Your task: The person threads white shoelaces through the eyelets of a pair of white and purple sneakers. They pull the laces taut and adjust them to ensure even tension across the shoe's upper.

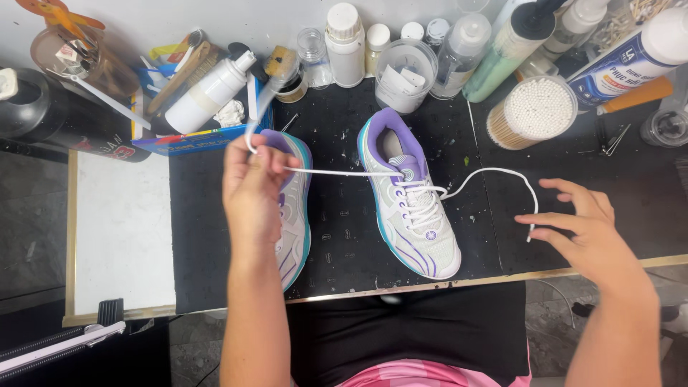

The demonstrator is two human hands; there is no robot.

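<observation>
Black mat (344, 236) | left hand (251, 186) – pinches lace (344, 173) | right hand (584, 229) – pinches lace tip

Along the back of my view I see a clear round tub of cotton swabs (532, 111), a white spray bottle lying tilted (210, 93) on a blue flat box (188, 140), and an upright white plastic bottle with a ribbed cap (345, 44). A clear plastic cup holding paper scraps (405, 75) stands on the black work mat (337, 236). A pale green tube (502, 61) leans nearby.
</observation>
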